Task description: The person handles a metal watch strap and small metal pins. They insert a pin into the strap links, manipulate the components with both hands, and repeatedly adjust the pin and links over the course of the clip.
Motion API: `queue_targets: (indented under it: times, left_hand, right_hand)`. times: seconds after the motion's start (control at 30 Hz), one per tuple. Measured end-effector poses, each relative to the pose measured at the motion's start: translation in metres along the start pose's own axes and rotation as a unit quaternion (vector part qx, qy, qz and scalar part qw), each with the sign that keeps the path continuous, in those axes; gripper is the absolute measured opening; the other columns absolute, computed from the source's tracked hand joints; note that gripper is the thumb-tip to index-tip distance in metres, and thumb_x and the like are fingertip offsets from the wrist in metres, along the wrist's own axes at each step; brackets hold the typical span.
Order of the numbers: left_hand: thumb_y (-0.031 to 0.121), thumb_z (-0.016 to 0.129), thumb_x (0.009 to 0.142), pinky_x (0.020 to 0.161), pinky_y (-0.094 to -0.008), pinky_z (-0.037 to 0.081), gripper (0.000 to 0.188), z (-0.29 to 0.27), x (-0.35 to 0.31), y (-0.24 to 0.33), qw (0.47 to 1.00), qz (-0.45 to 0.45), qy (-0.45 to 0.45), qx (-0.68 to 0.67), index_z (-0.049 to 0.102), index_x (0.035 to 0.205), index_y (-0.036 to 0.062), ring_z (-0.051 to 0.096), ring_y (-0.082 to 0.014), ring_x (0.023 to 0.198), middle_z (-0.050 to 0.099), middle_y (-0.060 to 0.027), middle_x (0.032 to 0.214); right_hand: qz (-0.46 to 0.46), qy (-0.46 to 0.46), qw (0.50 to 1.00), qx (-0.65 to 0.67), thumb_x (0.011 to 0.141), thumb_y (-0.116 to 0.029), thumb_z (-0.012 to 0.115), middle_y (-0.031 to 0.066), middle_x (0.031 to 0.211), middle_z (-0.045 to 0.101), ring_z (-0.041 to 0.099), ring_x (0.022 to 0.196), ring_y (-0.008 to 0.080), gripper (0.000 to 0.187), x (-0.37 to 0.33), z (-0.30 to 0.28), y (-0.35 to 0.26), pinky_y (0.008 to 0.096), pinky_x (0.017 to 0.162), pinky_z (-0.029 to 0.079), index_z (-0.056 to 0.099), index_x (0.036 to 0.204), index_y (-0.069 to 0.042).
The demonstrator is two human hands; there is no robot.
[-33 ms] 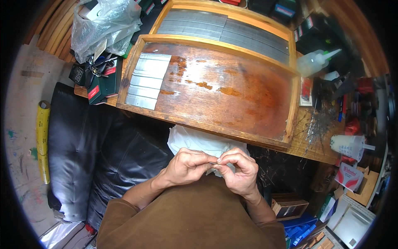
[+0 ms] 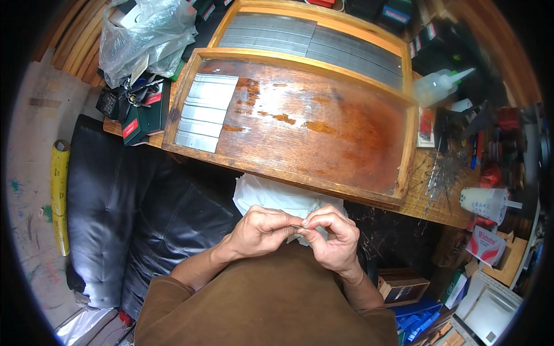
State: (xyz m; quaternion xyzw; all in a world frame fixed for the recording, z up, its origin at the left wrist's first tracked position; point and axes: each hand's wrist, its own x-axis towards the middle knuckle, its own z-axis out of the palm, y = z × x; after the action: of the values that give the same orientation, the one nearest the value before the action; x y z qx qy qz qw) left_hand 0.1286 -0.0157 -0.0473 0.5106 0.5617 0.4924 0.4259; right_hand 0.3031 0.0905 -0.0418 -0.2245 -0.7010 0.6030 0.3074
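Observation:
In front of my chest, my left hand [image 2: 264, 229] and my right hand [image 2: 333, 236] meet at the fingertips. Both are closed in a pinch. A thin dark sliver [image 2: 296, 226] shows between thumbs and forefingers; most of it is hidden, and its kind is too small to tell. Just beyond my hands lies white cloth or plastic [image 2: 262, 193], below the front edge of a shallow wooden tray [image 2: 340, 164]. At the tray's left end, flat silvery metal strips [image 2: 205, 112] lie side by side. Wet-looking brown patches mark its bare bottom.
Behind stands a second wooden tray with grey strips [image 2: 265, 33]. A clear plastic bag [image 2: 147, 40] sits at the far left. To the right are a squeeze bottle [image 2: 438, 85], a pile of thin wires [image 2: 441, 173] and a plastic cup [image 2: 482, 199]. A black padded seat [image 2: 156, 213] is at left.

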Motion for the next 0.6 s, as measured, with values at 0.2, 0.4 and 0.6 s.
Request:
queue_targets:
  times: [0.2, 0.4, 0.6]
  left_hand:
    - [-0.005, 0.076, 0.085, 0.068, -0.0338, 0.06, 0.022, 0.0, 0.001, 0.002, 1.0, 0.002, 0.008, 0.01, 0.077, 0.107, -0.0025, 0.078, -0.0292, 0.078, 0.077, -0.0184, 0.088]
    - [-0.005, 0.075, 0.086, 0.068, -0.0334, 0.06, 0.022, 0.0, 0.001, 0.003, 1.0, -0.008, 0.008, 0.016, 0.077, 0.107, -0.0029, 0.078, -0.029, 0.079, 0.077, -0.0187, 0.089]
    - [-0.005, 0.074, 0.087, 0.072, -0.0319, 0.061, 0.02, 0.005, -0.001, -0.005, 0.999, -0.012, 0.037, -0.007, 0.077, 0.107, -0.0031, 0.078, -0.0268, 0.08, 0.078, -0.0185, 0.091]
  right_hand:
    - [-0.025, -0.014, 0.997, -0.07, 0.082, 0.006, 0.08, 0.0114, 0.088, 0.071, 0.069, 0.079, 0.024, 0.016, 0.003, 0.0, -0.007, 0.0329, 0.073, 0.055, 0.068, 0.092, 0.0]
    - [-0.033, 0.001, 0.997, -0.072, 0.082, 0.005, 0.079, 0.0113, 0.088, 0.071, 0.068, 0.078, 0.0249, 0.016, 0.002, 0.002, -0.005, 0.0335, 0.071, 0.055, 0.068, 0.092, -0.001]
    - [0.017, 0.042, 0.995, -0.093, 0.08, 0.009, 0.076, 0.0114, 0.086, 0.07, 0.068, 0.077, 0.0213, 0.015, -0.003, -0.017, -0.019, 0.0311, 0.072, 0.054, 0.068, 0.089, 0.001]
